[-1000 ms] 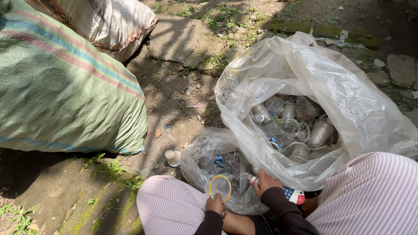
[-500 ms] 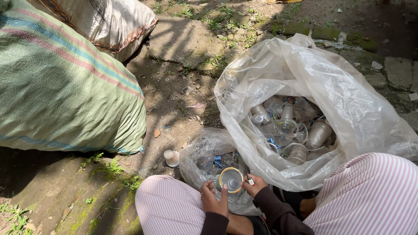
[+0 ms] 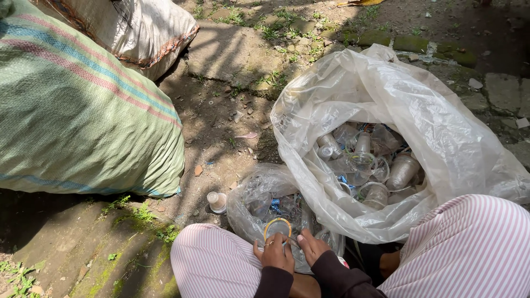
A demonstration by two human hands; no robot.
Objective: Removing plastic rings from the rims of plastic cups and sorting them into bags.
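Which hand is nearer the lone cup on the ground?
Left. The left hand is just right of the lone cup; the right hand is farther right.

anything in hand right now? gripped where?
The left hand holds a clear plastic cup by its rim, over the small bag. The right hand touches the cup's side; its grip is unclear.

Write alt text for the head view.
A seated person's left hand and right hand hold a clear plastic cup over a small clear bag, beside a large clear bag of cups and a green woven sack.
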